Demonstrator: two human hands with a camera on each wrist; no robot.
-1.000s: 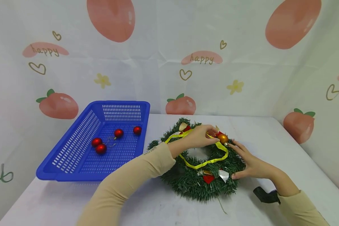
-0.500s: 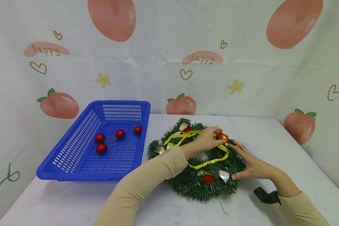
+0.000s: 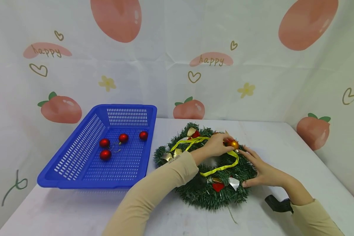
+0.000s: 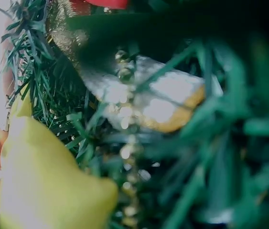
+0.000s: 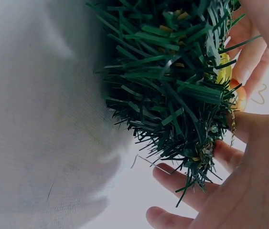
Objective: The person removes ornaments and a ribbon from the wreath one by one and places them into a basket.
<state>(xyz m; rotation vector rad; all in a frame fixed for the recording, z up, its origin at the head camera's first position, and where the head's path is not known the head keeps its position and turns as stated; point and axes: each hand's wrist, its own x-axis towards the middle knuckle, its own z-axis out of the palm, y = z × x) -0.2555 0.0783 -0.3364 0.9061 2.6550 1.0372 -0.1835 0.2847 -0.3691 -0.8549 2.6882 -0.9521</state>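
A green Christmas wreath lies on the white table, trimmed with yellow ribbon and red, gold and silver bows. With its fingertips my left hand pinches a gold bauble at the wreath's back right; the forearm crosses the wreath. Yellow ribbon and a silver bow fill much of the left wrist view. My right hand grips the wreath's right edge, thumb near a silver bow, forefinger close to the bauble. In the right wrist view its fingers spread around the greenery.
On the left stands a blue plastic basket holding several red baubles. A black device sits at my right wrist. A thin cord trails from the wreath's front. Behind the table hangs a fruit-printed cloth.
My left hand has moved right along the wreath, its fingertips coming onto the gold bauble. A red bauble in the basket has rolled slightly. The right hand stays in place.
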